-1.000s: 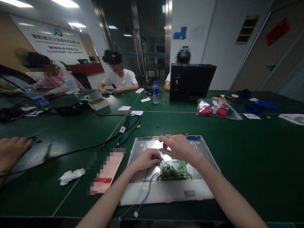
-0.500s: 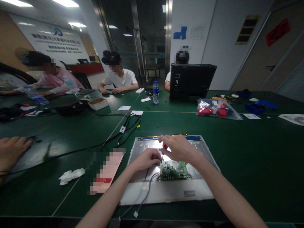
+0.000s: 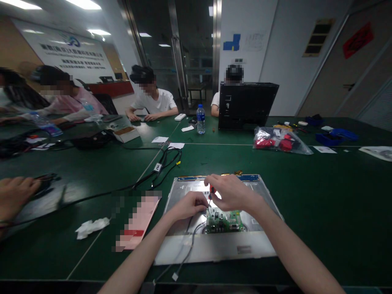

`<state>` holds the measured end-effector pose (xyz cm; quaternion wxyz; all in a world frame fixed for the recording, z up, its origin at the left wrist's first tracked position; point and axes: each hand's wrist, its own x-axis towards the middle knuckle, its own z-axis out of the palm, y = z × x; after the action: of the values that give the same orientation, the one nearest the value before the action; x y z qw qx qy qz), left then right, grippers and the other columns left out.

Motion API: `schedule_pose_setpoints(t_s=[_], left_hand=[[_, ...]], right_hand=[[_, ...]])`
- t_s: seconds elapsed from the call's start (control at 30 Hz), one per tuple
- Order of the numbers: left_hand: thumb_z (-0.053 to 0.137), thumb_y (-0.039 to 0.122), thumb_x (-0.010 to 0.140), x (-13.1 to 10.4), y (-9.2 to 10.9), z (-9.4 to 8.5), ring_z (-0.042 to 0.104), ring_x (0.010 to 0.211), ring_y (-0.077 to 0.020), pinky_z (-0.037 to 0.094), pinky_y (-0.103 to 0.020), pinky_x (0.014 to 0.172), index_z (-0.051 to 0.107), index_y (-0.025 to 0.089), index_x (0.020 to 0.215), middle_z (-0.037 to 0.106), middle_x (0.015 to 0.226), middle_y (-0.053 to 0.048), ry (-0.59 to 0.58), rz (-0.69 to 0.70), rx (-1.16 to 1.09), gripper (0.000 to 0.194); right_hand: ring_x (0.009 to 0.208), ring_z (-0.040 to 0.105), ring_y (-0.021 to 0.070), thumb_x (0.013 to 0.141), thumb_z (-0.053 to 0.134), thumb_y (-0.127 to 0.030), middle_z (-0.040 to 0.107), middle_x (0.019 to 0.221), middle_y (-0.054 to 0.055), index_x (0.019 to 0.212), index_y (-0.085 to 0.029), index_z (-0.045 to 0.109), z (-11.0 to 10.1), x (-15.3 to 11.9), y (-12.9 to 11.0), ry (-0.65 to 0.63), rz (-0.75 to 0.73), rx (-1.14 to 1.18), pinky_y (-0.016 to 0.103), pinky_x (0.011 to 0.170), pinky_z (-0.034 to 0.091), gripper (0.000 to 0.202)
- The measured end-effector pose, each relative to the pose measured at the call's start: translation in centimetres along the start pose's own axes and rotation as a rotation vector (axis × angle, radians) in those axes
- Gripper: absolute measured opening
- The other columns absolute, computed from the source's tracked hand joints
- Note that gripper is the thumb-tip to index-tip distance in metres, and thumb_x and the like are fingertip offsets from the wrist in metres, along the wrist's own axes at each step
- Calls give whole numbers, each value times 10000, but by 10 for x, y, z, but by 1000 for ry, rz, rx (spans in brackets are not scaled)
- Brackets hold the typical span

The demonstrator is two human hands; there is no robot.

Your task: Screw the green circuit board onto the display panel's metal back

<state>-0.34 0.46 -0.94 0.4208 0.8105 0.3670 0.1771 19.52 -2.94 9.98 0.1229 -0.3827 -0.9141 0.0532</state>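
Note:
A flat metal display panel [image 3: 186, 188] lies on the green table, with a green circuit board [image 3: 225, 221] on its middle. My right hand [image 3: 231, 192] is closed around a small red-and-black screwdriver [image 3: 212, 190], whose thin shaft points down at the board's upper left corner. Beside the shaft's tip, my left hand [image 3: 191, 205] has its fingers pinched together at that corner; what they hold is too small to make out. Thin grey cables [image 3: 192, 245] run from the board's left side over the panel's front edge.
Left of the panel lie a pink sheet [image 3: 139, 222], a crumpled tissue [image 3: 92, 227] and black cables [image 3: 107, 196]. Another person's hand [image 3: 18, 196] is at the far left. Farther back are a bottle [image 3: 201, 120], a black monitor [image 3: 248, 105], a plastic bag [image 3: 280, 141] and seated people.
The red screwdriver handle has turned slightly in my right hand. Both my hands stay in nearly the same place. At the far left, another person has come into view.

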Motion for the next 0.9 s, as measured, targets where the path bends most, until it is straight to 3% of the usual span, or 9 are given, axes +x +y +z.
schedule_pose_setpoints(t_s=[0.37,0.67,0.9], left_hand=[[594,131,737,0,-2,-1,573,664,-135,434,-218,628,676,135,748,658,717,-8,-5,-12,15,83],[594,123,742,1,-6,0,588,710,-146,452,-229,667,679,132,799,674,782,-23,-15,-7,2,103],[587,99,730,1,-4,-1,588,704,-145,452,-229,663,672,132,789,672,751,-20,-11,-14,-10,109]], right_hand=[[691,595,149,874,534,-248,676,885,37,981,-185,525,5,4,2,40,51,-51,257,540,225,125],[756,588,175,829,514,-223,647,955,64,1049,-180,512,0,0,0,10,6,5,268,583,314,224],[732,603,171,850,510,-209,660,949,52,1049,-185,502,5,4,3,18,40,-4,260,572,295,201]])
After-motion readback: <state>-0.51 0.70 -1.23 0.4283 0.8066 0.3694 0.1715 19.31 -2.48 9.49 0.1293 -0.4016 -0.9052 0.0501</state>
